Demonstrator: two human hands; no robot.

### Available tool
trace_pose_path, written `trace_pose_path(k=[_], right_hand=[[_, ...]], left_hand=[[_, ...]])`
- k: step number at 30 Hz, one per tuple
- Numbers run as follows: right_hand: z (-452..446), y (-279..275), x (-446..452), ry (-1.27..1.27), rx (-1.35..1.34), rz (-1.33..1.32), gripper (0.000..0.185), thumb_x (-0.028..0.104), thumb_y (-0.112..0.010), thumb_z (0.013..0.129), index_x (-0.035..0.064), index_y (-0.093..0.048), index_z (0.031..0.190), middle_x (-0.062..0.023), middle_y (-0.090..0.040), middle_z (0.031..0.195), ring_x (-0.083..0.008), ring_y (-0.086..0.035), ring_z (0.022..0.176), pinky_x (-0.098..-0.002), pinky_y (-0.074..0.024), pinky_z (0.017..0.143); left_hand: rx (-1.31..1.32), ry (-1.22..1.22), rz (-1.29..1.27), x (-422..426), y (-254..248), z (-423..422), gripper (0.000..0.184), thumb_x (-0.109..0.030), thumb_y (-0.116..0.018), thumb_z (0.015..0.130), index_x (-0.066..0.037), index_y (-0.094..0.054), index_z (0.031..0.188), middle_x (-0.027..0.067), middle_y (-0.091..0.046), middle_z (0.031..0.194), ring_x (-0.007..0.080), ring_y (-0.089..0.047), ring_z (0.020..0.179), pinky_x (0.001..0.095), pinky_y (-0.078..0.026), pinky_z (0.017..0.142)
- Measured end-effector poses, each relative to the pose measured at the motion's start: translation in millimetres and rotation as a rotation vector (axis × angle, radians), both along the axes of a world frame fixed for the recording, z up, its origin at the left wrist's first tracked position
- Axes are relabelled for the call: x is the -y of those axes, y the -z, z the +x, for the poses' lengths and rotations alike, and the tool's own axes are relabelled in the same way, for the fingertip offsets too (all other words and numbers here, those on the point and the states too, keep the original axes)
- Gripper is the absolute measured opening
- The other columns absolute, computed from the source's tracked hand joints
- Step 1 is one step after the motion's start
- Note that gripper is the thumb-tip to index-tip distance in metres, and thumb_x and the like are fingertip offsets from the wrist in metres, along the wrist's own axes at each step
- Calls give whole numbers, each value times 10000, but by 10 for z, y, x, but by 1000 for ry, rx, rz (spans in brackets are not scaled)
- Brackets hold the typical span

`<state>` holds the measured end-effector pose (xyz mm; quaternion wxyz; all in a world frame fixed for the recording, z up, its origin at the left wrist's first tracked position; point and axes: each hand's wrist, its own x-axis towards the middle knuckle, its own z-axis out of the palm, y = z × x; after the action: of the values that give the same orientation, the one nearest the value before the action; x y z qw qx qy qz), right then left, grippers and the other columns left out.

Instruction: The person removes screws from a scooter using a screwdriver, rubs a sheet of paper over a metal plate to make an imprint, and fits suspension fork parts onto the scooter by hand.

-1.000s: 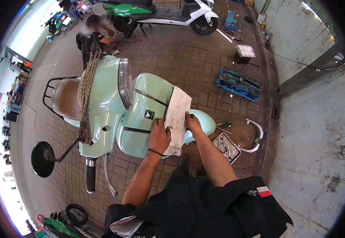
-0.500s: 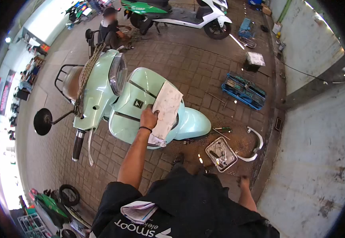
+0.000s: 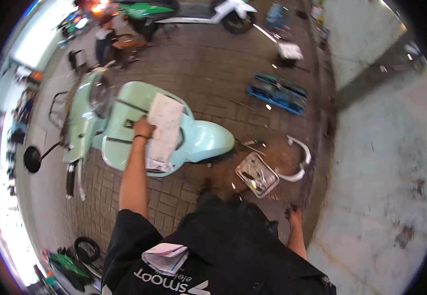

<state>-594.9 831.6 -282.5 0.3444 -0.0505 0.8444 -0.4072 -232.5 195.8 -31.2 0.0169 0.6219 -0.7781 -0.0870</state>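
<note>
My left hand (image 3: 144, 129) is closed on the left edge of a long, smudged white paper (image 3: 165, 129), which lies over the front panel of a mint-green scooter (image 3: 137, 93). Away from the scooter, my right hand (image 3: 294, 214) hangs low at the right with its fingers apart and nothing in it. Above and left of that hand, a metal tray (image 3: 274, 184) holds several small tools and parts. The scooter's front fender (image 3: 208, 141) points toward the tray.
A blue toolbox (image 3: 277, 93) and a white-topped box (image 3: 290, 50) stand on the brick floor. A curved white part (image 3: 306, 153) lies near the right wall (image 3: 380, 162). Another person (image 3: 106, 42) crouches by a green-and-white scooter (image 3: 184, 17). A mirror (image 3: 32, 159) juts out left.
My right hand has left the paper and moved down to the right, its fingers now spread. My left hand stays on the paper. The view has shifted, so the scooter sits further left.
</note>
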Motion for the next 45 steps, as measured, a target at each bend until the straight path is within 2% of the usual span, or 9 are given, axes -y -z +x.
trace_pose_path(k=[2, 6, 9, 12, 16, 19, 29, 42, 45], right_hand=[[159, -779, 256, 64, 193, 4, 310, 208, -599, 827, 27, -530, 1069, -89, -614, 811, -198, -613, 680, -327, -455, 535], [257, -828, -186, 176, 219, 16, 302, 212, -584, 838, 26, -529, 1069, -92, -614, 805, -200, -613, 673, -327, -454, 535], [370, -933, -507, 253, 218, 156, 310, 231, -575, 844, 27, -529, 1073, -98, -615, 798, -202, -614, 657, -323, -456, 538], [515, -787, -966, 284, 290, 260, 325, 252, -567, 849, 29, -523, 1082, -106, -614, 810, -203, -615, 663, -321, -461, 549], [636, -853, -1212, 400, 352, 225, 308, 226, -594, 834, 34, -534, 1067, -111, -615, 829, -209, -611, 644, -313, -461, 528], [611, -802, -1308, 455, 358, 180, 308, 215, -586, 835, 31, -531, 1077, -111, -612, 821, -205, -608, 644, -324, -464, 540], [314, -662, -652, 339, 350, 116, 316, 246, -589, 836, 51, -533, 1078, -99, -625, 826, -204, -613, 670, -332, -466, 556], [-454, -453, 208, 95, 226, 193, 314, 194, -595, 812, -2, -549, 1054, -81, -601, 747, -153, -564, 595, -288, -424, 500], [-679, -767, 695, 83, 247, 186, 286, 188, -575, 825, -10, -560, 1031, -84, -598, 749, -174, -564, 633, -303, -433, 522]], left_hand=[[-80, -1, 79, 161, 165, 162, 584, -277, -748, 594, 34, -556, 1049, 217, -611, 995, 349, -586, 942, 403, -458, 837], [-354, 29, 337, 363, 185, 357, 495, -234, -716, 659, 39, -581, 1050, 195, -619, 1026, 297, -597, 949, 353, -451, 824], [-217, 13, 401, 315, 1, 228, 461, -223, -727, 672, 44, -596, 1024, 196, -629, 998, 292, -610, 923, 347, -455, 814], [30, -43, 262, 154, -180, 38, 487, -232, -756, 646, 40, -602, 1020, 204, -632, 975, 304, -618, 898, 355, -463, 797], [-29, -16, 36, 11, -123, 2, 471, -220, -775, 615, 34, -603, 972, 192, -645, 923, 315, -626, 854, 366, -476, 761], [-129, 11, 148, 190, 10, 179, 436, -180, -749, 648, 21, -590, 1000, 178, -643, 960, 298, -621, 881, 353, -467, 784], [51, -11, 49, 46, -87, 25, 435, -182, -742, 656, 15, -580, 1008, 178, -639, 969, 313, -617, 899, 373, -467, 800], [-34, -52, 60, -158, -109, -18, 468, -118, -718, 667, 39, -508, 1054, 247, -594, 1008, 376, -570, 965, 418, -449, 817], [-194, 15, -43, -233, -54, 24, 485, -115, -707, 678, 42, -503, 1089, 244, -590, 1015, 386, -567, 948, 412, -441, 818]])
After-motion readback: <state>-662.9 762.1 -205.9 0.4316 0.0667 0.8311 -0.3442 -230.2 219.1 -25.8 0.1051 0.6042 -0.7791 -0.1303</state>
